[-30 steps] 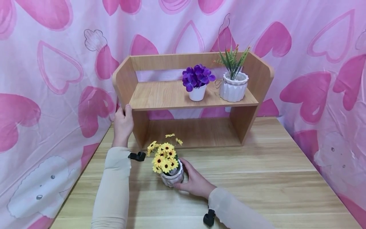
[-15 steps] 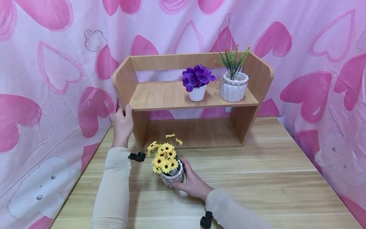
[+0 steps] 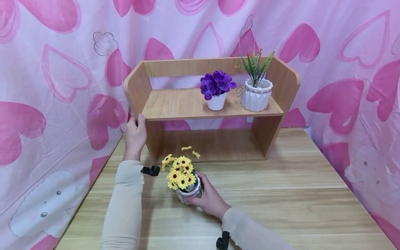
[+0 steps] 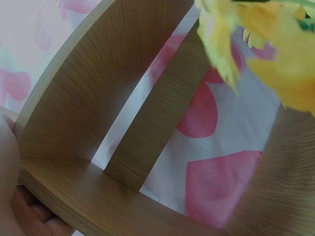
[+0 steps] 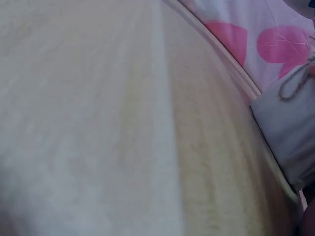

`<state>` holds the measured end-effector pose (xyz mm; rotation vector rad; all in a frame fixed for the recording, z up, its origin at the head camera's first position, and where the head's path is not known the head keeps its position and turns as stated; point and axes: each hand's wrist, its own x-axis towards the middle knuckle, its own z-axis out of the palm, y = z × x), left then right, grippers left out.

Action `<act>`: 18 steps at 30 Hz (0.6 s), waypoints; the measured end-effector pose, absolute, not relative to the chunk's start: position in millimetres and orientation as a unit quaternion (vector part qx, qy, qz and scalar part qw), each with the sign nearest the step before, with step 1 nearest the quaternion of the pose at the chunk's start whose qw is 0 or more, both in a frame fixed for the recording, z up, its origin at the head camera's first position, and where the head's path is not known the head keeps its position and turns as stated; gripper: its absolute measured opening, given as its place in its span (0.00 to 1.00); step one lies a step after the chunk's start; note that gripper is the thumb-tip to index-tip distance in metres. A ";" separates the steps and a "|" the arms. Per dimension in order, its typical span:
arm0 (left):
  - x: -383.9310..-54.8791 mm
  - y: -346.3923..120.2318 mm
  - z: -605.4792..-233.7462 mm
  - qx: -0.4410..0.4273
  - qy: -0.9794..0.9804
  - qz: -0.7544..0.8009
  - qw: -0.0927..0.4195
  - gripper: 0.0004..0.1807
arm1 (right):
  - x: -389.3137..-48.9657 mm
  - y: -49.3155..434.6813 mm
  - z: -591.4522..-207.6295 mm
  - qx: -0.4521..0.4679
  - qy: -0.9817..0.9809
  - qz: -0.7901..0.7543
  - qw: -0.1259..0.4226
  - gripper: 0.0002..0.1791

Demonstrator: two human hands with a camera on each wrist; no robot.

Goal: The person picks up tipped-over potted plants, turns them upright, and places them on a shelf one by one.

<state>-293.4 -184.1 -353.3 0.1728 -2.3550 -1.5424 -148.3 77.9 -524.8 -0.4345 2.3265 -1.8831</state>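
My left hand (image 3: 135, 137) grips the left side panel of a two-tier wooden shelf (image 3: 175, 102), with the thumb on its front edge. In the left wrist view, fingers (image 4: 54, 223) curl behind that panel. At the table's middle, my right hand (image 3: 212, 198) holds a whitish ribbed pot (image 3: 183, 198) from its right side, thumb in front. Yellow daisy-like flowers (image 3: 181, 173) with dark centres fill it and lean left. The right wrist view catches a pot with a twine bow (image 5: 283, 130) at its right edge.
On the upper board stand a small white pot of purple flowers (image 3: 216, 101) and, to its right, a larger white pot with grassy leaves (image 3: 256, 97). The shelf rests at the back of the wooden table (image 3: 297, 201). A pink heart-patterned curtain (image 3: 62, 139) surrounds it.
My right wrist and forearm have shifted slightly left, and the thumb reaches a little further across the front of the pot. The left hand keeps its grip on the shelf.
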 end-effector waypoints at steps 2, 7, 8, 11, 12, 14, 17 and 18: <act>-293.3 -184.7 -353.3 0.059 -0.824 -0.540 0.160 0.39 | -147.7 77.2 -524.4 -0.145 0.769 -0.620 0.052 0.49; -292.8 -184.4 -352.2 0.058 -0.825 -0.539 0.161 0.40 | -144.4 77.3 -526.0 -0.138 0.775 -0.616 0.032 0.51; -292.6 -184.3 -352.1 0.058 -0.825 -0.539 0.160 0.40 | -143.7 77.6 -526.5 -0.136 0.775 -0.616 0.029 0.51; -292.1 -184.2 -352.4 0.056 -0.824 -0.542 0.156 0.40 | -142.5 79.7 -526.3 -0.130 0.782 -0.609 0.017 0.51; -291.8 -184.2 -352.3 0.056 -0.824 -0.543 0.155 0.40 | -142.4 80.5 -525.1 -0.130 0.783 -0.607 0.014 0.51; -291.6 -184.2 -352.5 0.055 -0.822 -0.544 0.156 0.40 | -142.9 81.7 -521.0 -0.133 0.786 -0.604 0.008 0.50; -291.4 -184.7 -352.7 0.053 -0.822 -0.544 0.161 0.40 | -144.8 83.5 -511.6 -0.141 0.787 -0.601 0.001 0.49; -291.5 -185.0 -352.9 0.053 -0.822 -0.544 0.163 0.40 | -145.5 84.1 -508.2 -0.144 0.787 -0.600 0.000 0.48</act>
